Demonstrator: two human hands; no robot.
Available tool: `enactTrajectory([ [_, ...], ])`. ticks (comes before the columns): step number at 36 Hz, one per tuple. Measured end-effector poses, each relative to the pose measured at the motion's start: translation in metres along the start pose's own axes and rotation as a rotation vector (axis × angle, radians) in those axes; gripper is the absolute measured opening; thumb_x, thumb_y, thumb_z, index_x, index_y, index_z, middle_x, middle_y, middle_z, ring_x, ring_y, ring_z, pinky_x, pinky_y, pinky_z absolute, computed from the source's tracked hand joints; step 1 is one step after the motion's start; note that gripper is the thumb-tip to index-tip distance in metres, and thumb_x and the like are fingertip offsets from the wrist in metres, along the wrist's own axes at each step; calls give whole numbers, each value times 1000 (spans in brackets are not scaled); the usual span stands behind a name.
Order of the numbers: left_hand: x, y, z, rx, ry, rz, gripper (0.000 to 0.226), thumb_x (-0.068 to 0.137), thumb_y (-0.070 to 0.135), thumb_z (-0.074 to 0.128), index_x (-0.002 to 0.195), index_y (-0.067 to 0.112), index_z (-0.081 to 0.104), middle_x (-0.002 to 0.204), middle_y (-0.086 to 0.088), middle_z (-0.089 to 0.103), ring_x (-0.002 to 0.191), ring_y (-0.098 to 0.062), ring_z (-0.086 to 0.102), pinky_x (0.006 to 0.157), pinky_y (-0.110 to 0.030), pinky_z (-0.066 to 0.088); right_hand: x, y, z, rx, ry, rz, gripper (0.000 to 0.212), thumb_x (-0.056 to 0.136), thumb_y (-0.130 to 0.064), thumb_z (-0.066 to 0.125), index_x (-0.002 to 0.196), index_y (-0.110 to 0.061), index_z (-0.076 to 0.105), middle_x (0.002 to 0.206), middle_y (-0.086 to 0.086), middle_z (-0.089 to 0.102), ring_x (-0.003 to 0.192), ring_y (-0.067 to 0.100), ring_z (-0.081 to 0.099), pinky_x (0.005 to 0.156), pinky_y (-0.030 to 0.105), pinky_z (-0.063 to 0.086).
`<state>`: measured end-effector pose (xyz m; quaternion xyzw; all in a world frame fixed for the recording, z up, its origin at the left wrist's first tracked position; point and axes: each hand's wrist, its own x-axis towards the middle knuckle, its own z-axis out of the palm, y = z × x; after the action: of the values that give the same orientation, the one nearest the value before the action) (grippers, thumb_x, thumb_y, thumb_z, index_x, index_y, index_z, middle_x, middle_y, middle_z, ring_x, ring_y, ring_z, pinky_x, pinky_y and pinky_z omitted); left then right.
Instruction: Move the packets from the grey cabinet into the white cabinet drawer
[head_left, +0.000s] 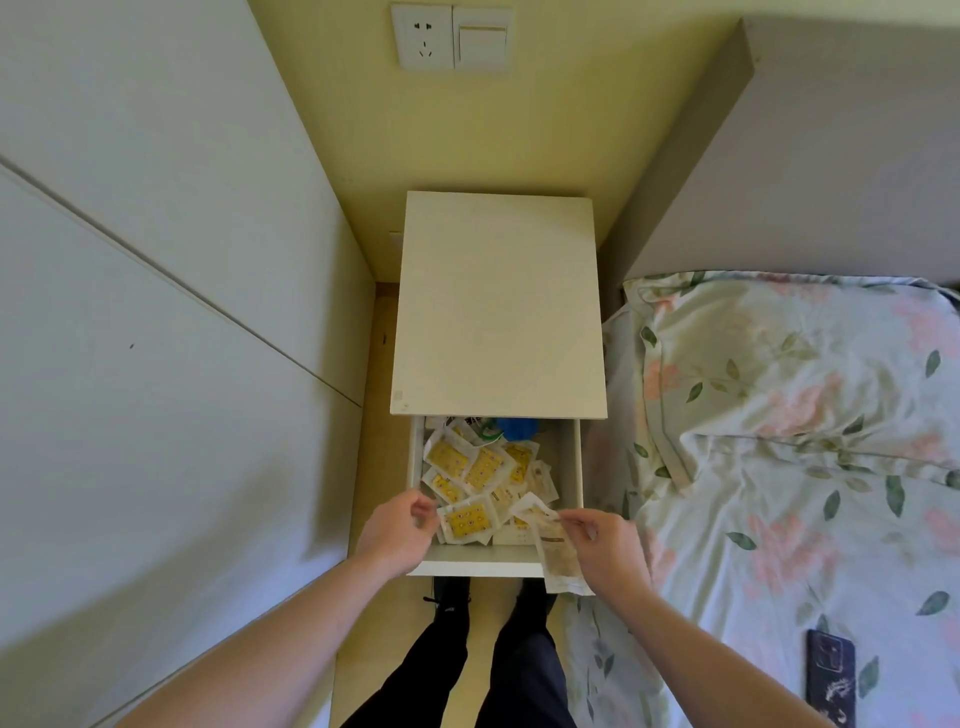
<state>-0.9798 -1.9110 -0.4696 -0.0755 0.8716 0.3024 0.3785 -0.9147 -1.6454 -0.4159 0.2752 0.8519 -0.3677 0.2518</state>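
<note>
Right fingers (582, 522) pinch a flat, crinkly pale packet (556, 553) over the drawer's (496, 566) front edge; the left hand (397, 530) curls loosely, holding nothing. Inside, glossy square yellow packets (480, 473) lie heaped beneath the smooth white cabinet (498, 306).

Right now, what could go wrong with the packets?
The right hand pinches a packet that hangs over the drawer front edge; let go now, it may fall to the floor. The drawer is already heaped with packets, so more could slide out or perhaps catch when it closes. The left hand hovers at the pile and might knock some loose.
</note>
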Motion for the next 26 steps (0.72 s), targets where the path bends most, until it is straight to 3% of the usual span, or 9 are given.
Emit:
enactTrajectory([
  [2, -1, -9, -2, -9, -18, -11, 14, 97, 35, 60, 111, 31, 60, 107, 17, 63, 95, -3, 61, 81, -25, 55, 12, 2, 11, 16, -6, -6, 21, 99, -23, 60, 111, -23, 77, 105, -8, 75, 105, 11, 68, 83, 13, 45],
  [5, 1, -21, -5, 5, -24, -23, 14, 95, 37, 61, 109, 33, 60, 107, 18, 64, 97, -4, 61, 88, -31, 56, 28, -3, 25, 7, -34, -32, 23, 100, -23, 59, 116, -22, 76, 111, -7, 74, 109, 11, 65, 89, 18, 45],
  [11, 5, -31, -8, 8, -17, -7, 16, 98, 33, 60, 113, 29, 61, 107, 16, 62, 97, -1, 59, 81, -18, 50, 59, -15, 58, -56, -116, -119, 28, 102, -22, 53, 124, -25, 70, 118, -8, 71, 111, 12, 63, 95, 28, 52],
  [15, 5, -37, -10, 23, -17, -2, 16, 97, 31, 61, 113, 29, 64, 106, 16, 64, 95, 0, 59, 80, -17, 50, 71, -21, 76, -124, -146, -199, 31, 104, -20, 49, 129, -24, 67, 123, -3, 68, 110, 15, 60, 94, 28, 51],
  [21, 2, -45, -8, 8, 8, 9, 15, 96, 26, 63, 109, 30, 65, 105, 16, 64, 93, -1, 59, 71, -11, 45, 79, -16, 86, -123, -143, -234, 33, 103, -16, 50, 133, -19, 65, 144, -4, 57, 133, 18, 51, 113, 32, 40],
  [26, -2, -44, -3, -11, 15, 10, 10, 96, 25, 63, 102, 32, 64, 100, 17, 65, 90, 0, 60, 72, -12, 46, 79, -6, 82, -144, -133, -248, 29, 103, -16, 52, 122, -20, 73, 142, -7, 58, 130, 15, 54, 108, 24, 40],
])
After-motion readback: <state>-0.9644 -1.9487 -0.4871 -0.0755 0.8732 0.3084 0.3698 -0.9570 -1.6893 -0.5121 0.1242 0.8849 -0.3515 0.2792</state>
